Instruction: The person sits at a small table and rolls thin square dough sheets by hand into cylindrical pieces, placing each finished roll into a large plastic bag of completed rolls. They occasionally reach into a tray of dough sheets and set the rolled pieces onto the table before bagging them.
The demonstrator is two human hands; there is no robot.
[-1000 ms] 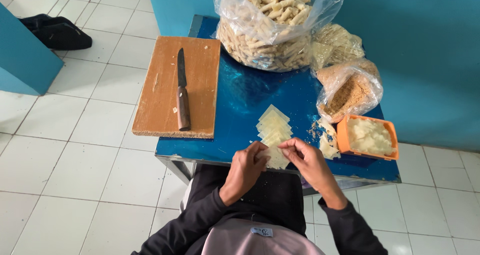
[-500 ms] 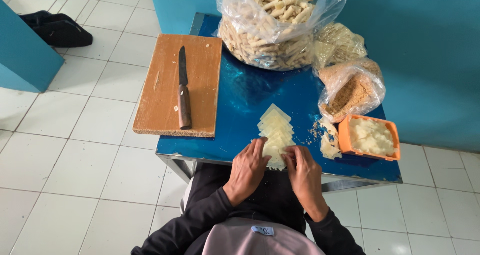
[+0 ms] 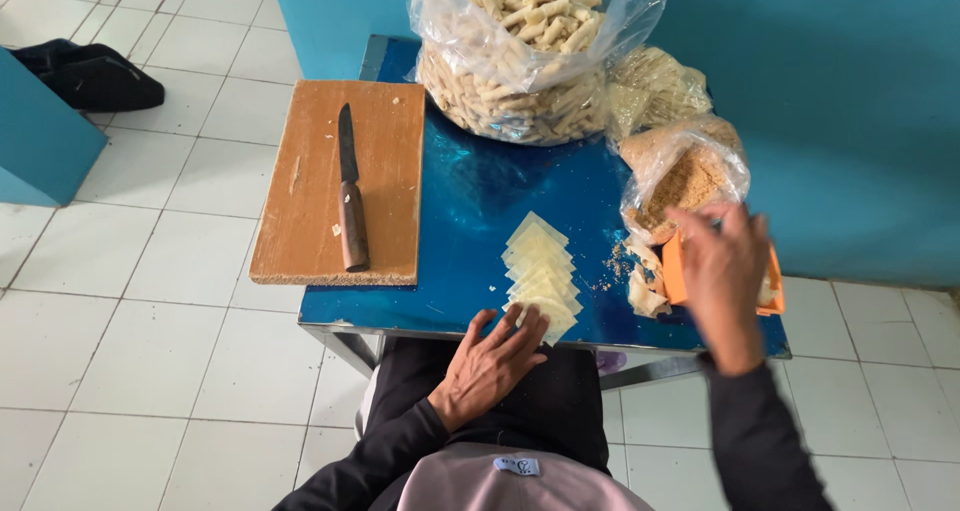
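The left hand point(image 3: 487, 366) rests flat, fingers spread, empty, on the fanned pale square wrappers point(image 3: 540, 276) at the blue surface's point(image 3: 470, 201) six-o'clock edge. The right hand point(image 3: 722, 271) hovers over the orange tub point(image 3: 676, 269) at three o'clock, grip unclear; a careless brush could push wrappers off.

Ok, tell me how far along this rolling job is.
Done: a big clear bag is full of finished rolls. In hand: a row of pale square wrappers lies unfilled on the blue table; the left hand touches the nearest, the right hand is over the orange tub. Left: filling and rolling every wrapper.
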